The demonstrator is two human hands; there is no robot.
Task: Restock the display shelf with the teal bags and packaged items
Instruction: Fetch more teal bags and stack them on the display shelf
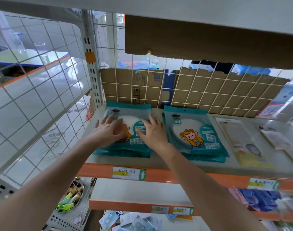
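Left bag stack (129, 112): lying flat on the shelf (175, 176), centre-left of the frame, just beside the right bag stack (195, 135).
Left hand (109, 130): fingers spread, pressing flat on the left bag stack.
Right hand (153, 133): doing likewise, pinching nothing.
Handling: likely light, soft, slippery film; probably sliding easily.
Hold: squaring by the side edges is looking safest.
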